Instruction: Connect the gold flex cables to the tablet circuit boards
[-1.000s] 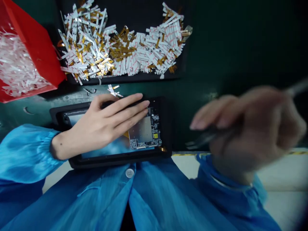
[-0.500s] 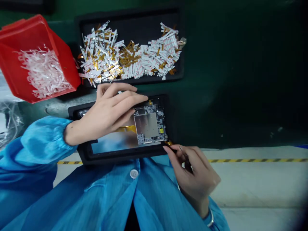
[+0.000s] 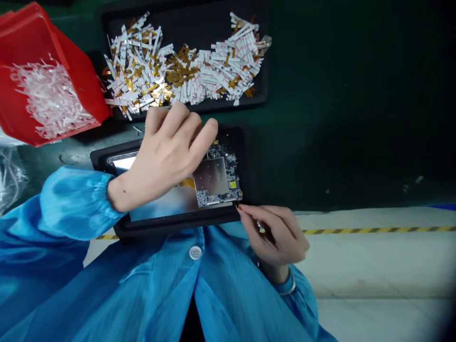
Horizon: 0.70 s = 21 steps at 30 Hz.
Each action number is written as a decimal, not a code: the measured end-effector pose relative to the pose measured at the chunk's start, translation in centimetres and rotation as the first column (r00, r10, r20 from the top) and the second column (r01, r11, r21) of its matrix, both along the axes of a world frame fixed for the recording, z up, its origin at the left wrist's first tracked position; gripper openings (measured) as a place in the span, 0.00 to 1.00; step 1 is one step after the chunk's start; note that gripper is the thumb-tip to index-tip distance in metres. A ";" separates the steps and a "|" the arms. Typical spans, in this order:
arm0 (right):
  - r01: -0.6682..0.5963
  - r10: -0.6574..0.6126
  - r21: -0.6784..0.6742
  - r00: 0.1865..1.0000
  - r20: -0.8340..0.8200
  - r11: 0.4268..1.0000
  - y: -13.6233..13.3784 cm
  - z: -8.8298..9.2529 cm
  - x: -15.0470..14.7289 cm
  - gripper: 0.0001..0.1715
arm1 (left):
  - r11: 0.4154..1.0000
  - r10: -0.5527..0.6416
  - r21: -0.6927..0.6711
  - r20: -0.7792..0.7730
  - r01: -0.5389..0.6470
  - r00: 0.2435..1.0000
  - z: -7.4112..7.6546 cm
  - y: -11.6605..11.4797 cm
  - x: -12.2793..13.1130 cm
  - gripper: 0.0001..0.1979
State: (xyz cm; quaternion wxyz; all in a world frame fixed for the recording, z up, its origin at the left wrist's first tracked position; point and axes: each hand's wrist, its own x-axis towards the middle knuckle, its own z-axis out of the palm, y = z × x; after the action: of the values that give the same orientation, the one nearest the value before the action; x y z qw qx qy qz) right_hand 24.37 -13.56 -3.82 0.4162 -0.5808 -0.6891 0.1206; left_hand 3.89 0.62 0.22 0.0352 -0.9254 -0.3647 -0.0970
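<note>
An opened tablet [image 3: 213, 183] lies in a black fixture [image 3: 242, 142] at the near edge of the green bench, its circuit board and metal shield showing. My left hand [image 3: 167, 152] rests on the tablet with its fingers together and curled over the board's upper left. My right hand [image 3: 274, 232] is at the fixture's near right corner, fingers pinched around a thin dark tool whose tip touches that corner. Blue sleeves cover both my arms.
A black tray [image 3: 260, 57] behind the fixture holds a heap of white and gold flex strips [image 3: 181, 71]. At the far left a tilted red bin [image 3: 81, 80] holds white shredded strips. A yellow-and-black striped line [image 3: 374, 230] marks the bench's pale front edge.
My right hand came down from a blurred swing at the right to the fixture's near right corner. My left hand's fingers went from flat to curled and shifted up the board.
</note>
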 end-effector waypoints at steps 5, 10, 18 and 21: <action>-0.276 0.251 0.108 0.947 0.200 0.955 1.1 -0.2 2.5 0.18 | 0.997 -0.074 0.020 -0.061 0.075 0.995 1.7 -1.6 1.3 0.12; -0.474 0.410 0.108 0.838 0.361 0.874 2.7 0.9 3.8 0.12 | 0.906 -0.230 -0.338 0.115 0.256 0.966 1.3 -2.7 2.1 0.14; -0.435 0.365 0.201 0.879 0.308 0.878 3.0 0.6 3.4 0.08 | 0.805 -0.125 -0.534 0.274 0.259 0.953 0.6 -1.9 2.5 0.04; -0.468 0.399 0.165 0.856 0.328 0.868 3.3 0.8 3.2 0.07 | 0.716 -0.012 -0.639 0.389 0.279 0.921 1.3 -1.6 1.8 0.01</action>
State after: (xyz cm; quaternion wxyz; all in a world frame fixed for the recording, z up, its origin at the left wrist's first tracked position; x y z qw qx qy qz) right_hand 27.54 -10.30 -3.00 0.3416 -0.3662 -0.8645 0.0437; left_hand 5.72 -0.99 1.48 -0.3825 -0.8652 -0.2993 -0.1247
